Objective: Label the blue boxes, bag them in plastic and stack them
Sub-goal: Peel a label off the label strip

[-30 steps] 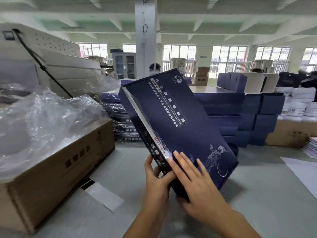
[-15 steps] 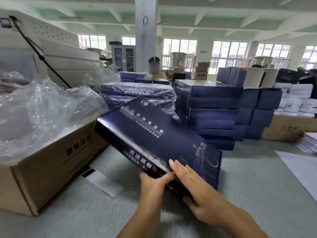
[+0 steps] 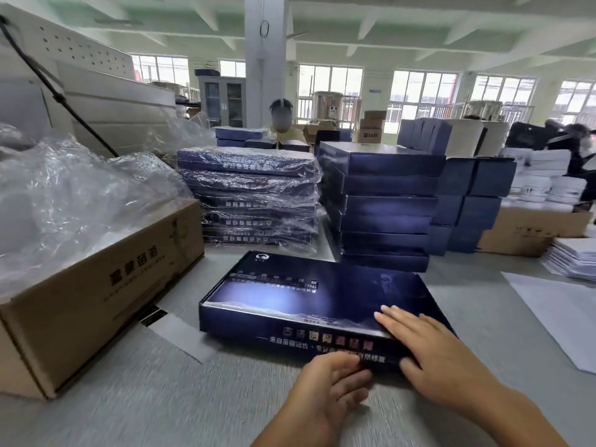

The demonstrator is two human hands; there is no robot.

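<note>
Blue box [image 3: 322, 295] lies unbagged under flat right hand [image 3: 432, 353], relaxed left hand [image 3: 325, 391] at edge; bagged stack [image 3: 251, 195] behind, bare stack [image 3: 383, 204] pending.

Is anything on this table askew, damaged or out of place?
Nothing looks damaged or spilled. The blue box lies flat but slightly askew to the unbagged stack behind it. A loose white strip lies beside the cardboard carton.

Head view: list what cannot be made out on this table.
All in the head view.
- Blue box, near side: the left hand and right hand cover part of the print.
- Its lid: glare and blur make the small text unreadable.
- Bagged stack: its shiny wrinkles hide the box count.
- Cardboard carton: crumpled plastic covers its contents.
</note>
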